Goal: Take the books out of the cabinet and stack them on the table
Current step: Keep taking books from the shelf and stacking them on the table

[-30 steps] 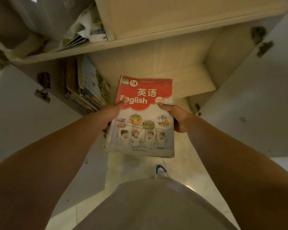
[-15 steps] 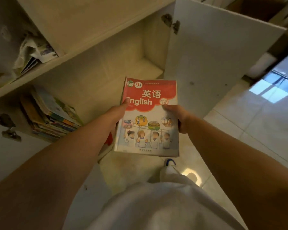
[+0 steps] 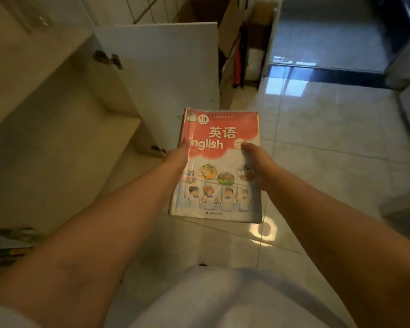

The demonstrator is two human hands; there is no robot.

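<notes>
While gripped at both side edges, English book [image 3: 219, 166] between left hand [image 3: 178, 157] and right hand [image 3: 256, 162]

Under the English book [image 3: 219, 166], the fingers of both hands are hidden; only the thumbs show on its cover. Left of the book, the remaining books [image 3: 3, 252] are blurred and cut off by the frame's edge.

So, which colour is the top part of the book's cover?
Red, with white lettering, on the book held by both hands; the head view shows it.
</notes>
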